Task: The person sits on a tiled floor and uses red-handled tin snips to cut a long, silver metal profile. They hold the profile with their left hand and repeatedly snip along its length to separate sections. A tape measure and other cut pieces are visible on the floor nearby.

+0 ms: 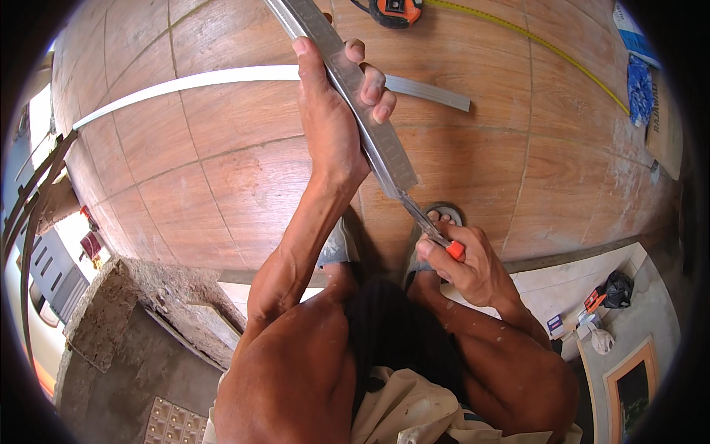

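Brown wood-look tiles cover the floor under the person, with pale grout lines bending toward the rim of the view. The left hand is closed around a long grey metal strip: its thumb lies along one side and its fingers curl over the other edge, holding the strip slanted from the top of the picture down toward the person. The right hand is clenched around snips with an orange handle, the fingers wrapped tight; the blades meet the lower end of the strip. Just beyond this hand a foot in a sandal rests on the tiles.

Behind the left hand a second strip, white for most of its length and grey at its right end, lies flat across the floor. At the top edge sits an orange and black tape measure, its yellow tape drawn out to the right. Near the tape's far end, at the right rim, lie a blue bag and a flat brown cardboard package with dark print. Lower right, on a lower level past the tile edge, are a black bag, a small orange box and a small dark blue and white box. A rough concrete ledge shows at lower left
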Demonstrator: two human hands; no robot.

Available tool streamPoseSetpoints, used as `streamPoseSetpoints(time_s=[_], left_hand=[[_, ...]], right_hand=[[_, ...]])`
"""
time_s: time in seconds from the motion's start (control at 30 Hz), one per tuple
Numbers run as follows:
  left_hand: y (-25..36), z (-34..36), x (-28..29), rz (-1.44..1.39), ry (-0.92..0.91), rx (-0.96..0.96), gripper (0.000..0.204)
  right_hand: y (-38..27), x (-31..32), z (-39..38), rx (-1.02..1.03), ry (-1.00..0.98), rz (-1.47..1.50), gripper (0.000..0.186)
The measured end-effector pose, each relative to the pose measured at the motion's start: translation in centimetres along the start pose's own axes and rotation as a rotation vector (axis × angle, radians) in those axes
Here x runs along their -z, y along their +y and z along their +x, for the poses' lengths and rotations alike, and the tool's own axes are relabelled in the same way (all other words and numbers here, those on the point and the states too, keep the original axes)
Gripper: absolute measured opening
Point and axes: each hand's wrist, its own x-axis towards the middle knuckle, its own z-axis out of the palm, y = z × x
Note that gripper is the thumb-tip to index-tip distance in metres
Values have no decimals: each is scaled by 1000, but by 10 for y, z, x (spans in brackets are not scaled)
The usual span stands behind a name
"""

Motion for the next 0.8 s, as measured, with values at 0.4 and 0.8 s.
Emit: streamPoseSetpoints(time_s=[0.4,0.8], left_hand=[[1,-5,-9,22,12,2,64],[1,-6,-11,47,7,-4,63]], right_hand=[[12,0,-3,53,35,-61,35],[9,0,-3,61,79,-65,41]])
